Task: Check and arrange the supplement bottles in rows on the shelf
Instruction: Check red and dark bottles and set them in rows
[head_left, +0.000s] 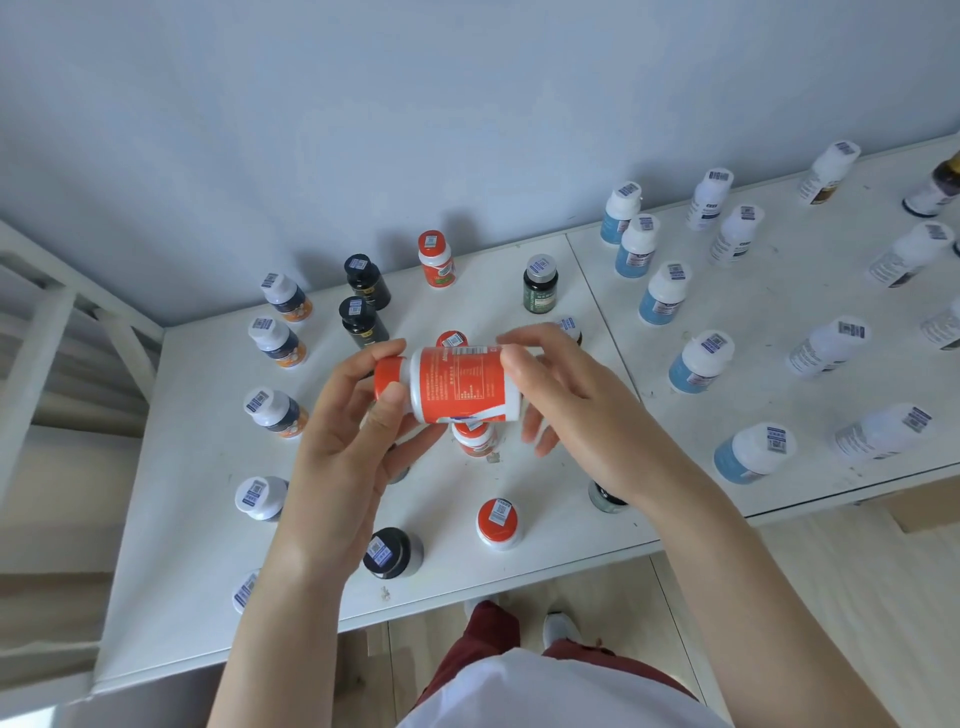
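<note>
Orange bottle (457, 384) held sideways above the white shelf (452, 569), left hand (343, 447) pinched its cap end, right hand (576, 405) gripped its base, standing bottles (498, 522) spaced apart, bare strip along the front edge.

Bottle counts by kind: orange bottle (457, 387), 5; blue bottle (698, 364), 5; white-capped navy bottle (275, 415), 5; black-capped bottle (363, 325), 3 in full view; dark green bottle (540, 285), 1 clear; white bottle (826, 348), at least 7; brown bottle (935, 189), 1.
</note>
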